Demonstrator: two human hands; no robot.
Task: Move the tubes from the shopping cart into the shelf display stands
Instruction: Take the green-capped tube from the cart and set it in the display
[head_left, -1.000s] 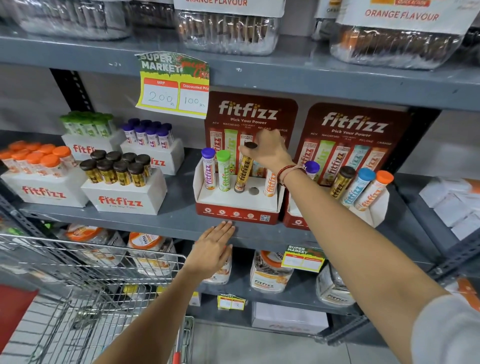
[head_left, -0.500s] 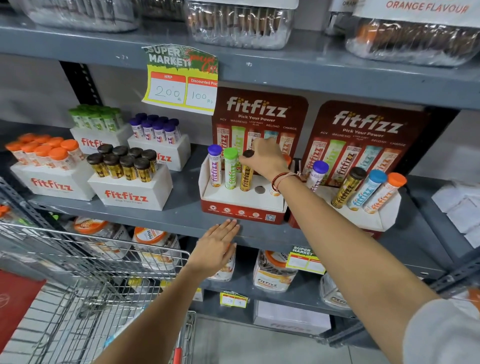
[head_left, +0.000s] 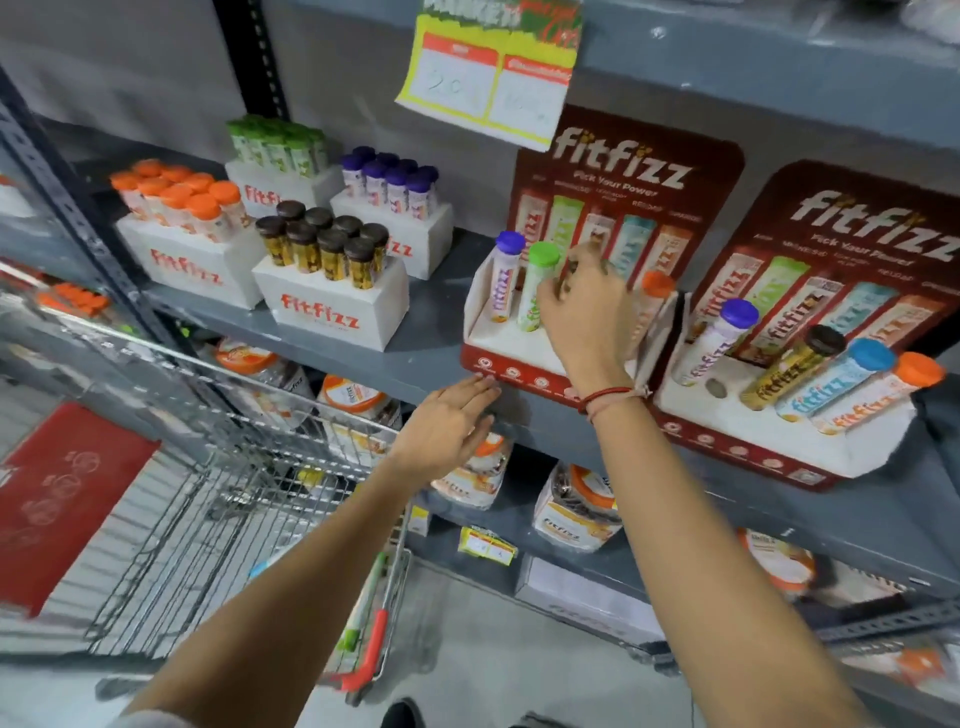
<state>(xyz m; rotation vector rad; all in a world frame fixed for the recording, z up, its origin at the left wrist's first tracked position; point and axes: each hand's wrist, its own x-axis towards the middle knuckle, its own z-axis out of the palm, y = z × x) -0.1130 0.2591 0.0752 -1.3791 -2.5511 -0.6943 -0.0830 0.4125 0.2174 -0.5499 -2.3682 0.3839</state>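
The left red-and-white display stand (head_left: 498, 358) holds a purple-capped tube (head_left: 504, 280), a green-capped tube (head_left: 537, 291) and an orange-capped tube (head_left: 652, 301). My right hand (head_left: 582, 312) is closed over a brown-capped tube between the green and orange ones, hiding most of it. My left hand (head_left: 447, 426) lies flat against the shelf edge just below this stand. The right display stand (head_left: 779, 441) holds purple-, brown-, blue- and orange-capped tubes, with one empty hole (head_left: 717, 387). The wire shopping cart (head_left: 208, 467) is at lower left; a blurred green-capped tube (head_left: 358, 618) lies near its handle.
White boxes of orange-capped (head_left: 176, 202), green-capped (head_left: 275, 145), brown-capped (head_left: 327, 244) and purple-capped (head_left: 389, 182) tubes fill the shelf's left. A yellow price tag (head_left: 488, 78) hangs above. Jars (head_left: 576, 514) sit on the lower shelf. A red mat (head_left: 57, 493) lies on the floor.
My right hand has pushed the brown-capped tube lower into the left stand and now covers it. The view has swung closer and to the left. My left hand stays on the shelf edge.
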